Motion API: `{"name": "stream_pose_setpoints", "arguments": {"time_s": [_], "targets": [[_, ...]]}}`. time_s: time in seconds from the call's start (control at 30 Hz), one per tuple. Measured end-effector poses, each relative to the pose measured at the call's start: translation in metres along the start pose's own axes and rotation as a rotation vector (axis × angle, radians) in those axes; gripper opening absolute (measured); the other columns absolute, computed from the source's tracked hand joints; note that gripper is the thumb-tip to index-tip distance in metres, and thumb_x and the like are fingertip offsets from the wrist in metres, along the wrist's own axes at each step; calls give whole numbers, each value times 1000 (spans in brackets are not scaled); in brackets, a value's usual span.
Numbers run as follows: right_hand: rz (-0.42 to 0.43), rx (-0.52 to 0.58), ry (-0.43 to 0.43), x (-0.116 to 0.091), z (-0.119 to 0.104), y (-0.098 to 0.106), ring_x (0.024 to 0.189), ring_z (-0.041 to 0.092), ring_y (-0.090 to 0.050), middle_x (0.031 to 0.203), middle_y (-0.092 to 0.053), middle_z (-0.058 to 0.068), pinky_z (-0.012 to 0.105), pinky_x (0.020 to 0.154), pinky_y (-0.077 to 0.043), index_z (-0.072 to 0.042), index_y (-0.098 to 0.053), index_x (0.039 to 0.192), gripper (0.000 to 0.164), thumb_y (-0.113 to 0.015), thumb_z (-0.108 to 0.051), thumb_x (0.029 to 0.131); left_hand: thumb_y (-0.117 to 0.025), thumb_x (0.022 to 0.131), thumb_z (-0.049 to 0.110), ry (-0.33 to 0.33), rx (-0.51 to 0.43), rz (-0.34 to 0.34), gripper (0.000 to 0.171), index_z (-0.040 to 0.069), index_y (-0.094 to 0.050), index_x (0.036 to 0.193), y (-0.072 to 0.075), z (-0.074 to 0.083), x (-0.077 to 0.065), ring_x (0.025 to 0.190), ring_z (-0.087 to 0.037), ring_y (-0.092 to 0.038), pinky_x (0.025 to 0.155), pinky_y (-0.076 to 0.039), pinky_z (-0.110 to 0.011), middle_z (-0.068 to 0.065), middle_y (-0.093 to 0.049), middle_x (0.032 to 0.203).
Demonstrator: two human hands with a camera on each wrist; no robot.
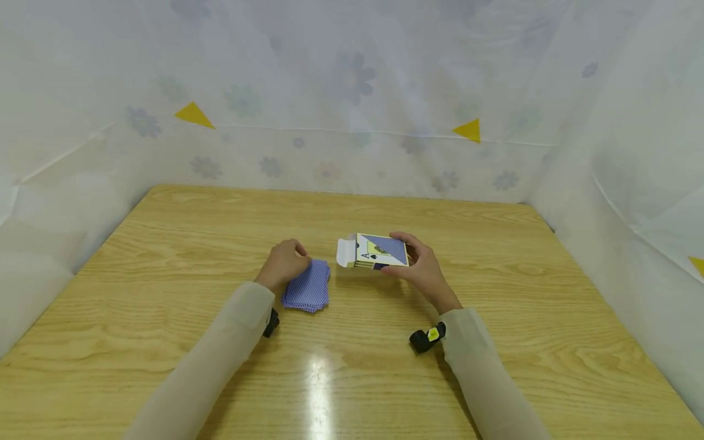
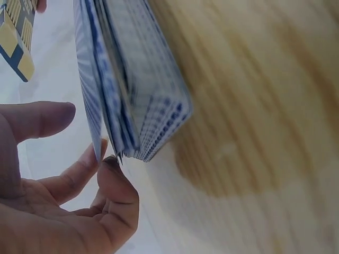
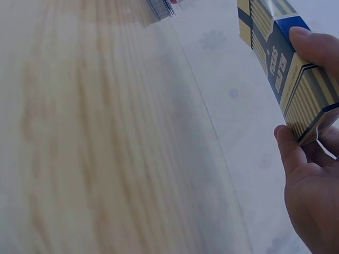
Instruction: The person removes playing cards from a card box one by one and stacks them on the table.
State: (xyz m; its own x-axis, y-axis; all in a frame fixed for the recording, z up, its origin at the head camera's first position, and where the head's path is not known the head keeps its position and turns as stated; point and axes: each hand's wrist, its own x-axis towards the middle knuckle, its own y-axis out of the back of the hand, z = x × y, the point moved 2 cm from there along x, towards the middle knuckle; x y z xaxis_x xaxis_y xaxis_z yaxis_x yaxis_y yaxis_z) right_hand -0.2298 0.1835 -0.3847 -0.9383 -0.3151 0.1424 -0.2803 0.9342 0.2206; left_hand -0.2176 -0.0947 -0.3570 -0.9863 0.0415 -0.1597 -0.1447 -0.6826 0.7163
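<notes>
A stack of playing cards with blue patterned backs lies on the wooden table, its edges slightly uneven. My left hand is at the stack's far left corner. In the left wrist view, bent fingertips touch the corner of the cards, where the outermost card stands a little away from the others; the thumb is apart from them. To the right, my right hand grips a card box between thumb and fingers, tilted above the table. Its open white flap points left; whether cards are inside is hidden.
The wooden table extends around both hands. Pale flower-patterned sheeting hangs behind it and along both sides, with yellow triangles on it. Dark wrist cameras sit below the sleeve cuffs.
</notes>
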Motion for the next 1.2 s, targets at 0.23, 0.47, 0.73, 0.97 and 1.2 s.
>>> {"name": "stream_pose_setpoints", "arguments": {"time_s": [0.23, 0.47, 0.73, 0.97, 1.2], "targets": [[0, -2, -12, -1, -1, 0, 115, 19, -47, 140, -43, 11, 14, 86, -45, -11, -45, 139, 69, -76, -3, 78, -59, 84, 15, 25, -9, 29, 35, -7, -55, 111, -3, 4, -5, 103, -34, -52, 87, -47, -43, -27, -52, 121], [2, 1, -19, -1, -3, -1, 116, 21, -47, 140, -43, 11, 13, 87, -45, -11, -45, 138, 69, -76, -2, 78, -64, 84, 23, 22, 100, 48, 43, -6, -54, 113, -7, 4, -7, 104, -38, -49, 83, -48, -46, -27, -47, 116], [-3, -10, -17, -1, -3, -1, 117, 22, -46, 140, -43, 11, 13, 87, -44, -11, -45, 139, 69, -76, -3, 78, -64, 84, 26, 40, 131, 40, 45, -6, -53, 114, -11, 5, -9, 108, -39, -45, 83, -48, -48, -29, -43, 120], [-6, -7, -15, 0, -3, 0, 117, 22, -47, 140, -43, 10, 13, 88, -44, -12, -45, 139, 69, -76, -5, 78, -65, 84, 26, 47, 144, 30, 44, -6, -52, 112, -13, 6, -10, 106, -39, -45, 81, -48, -48, -29, -41, 120], [-7, -12, -12, -1, -3, 0, 117, 21, -47, 141, -43, 10, 13, 87, -45, -12, -45, 139, 69, -76, -4, 78, -65, 85, 30, 66, 160, 9, 46, -4, -52, 114, -11, 9, -13, 105, -36, -44, 79, -48, -47, -27, -41, 120]]}}
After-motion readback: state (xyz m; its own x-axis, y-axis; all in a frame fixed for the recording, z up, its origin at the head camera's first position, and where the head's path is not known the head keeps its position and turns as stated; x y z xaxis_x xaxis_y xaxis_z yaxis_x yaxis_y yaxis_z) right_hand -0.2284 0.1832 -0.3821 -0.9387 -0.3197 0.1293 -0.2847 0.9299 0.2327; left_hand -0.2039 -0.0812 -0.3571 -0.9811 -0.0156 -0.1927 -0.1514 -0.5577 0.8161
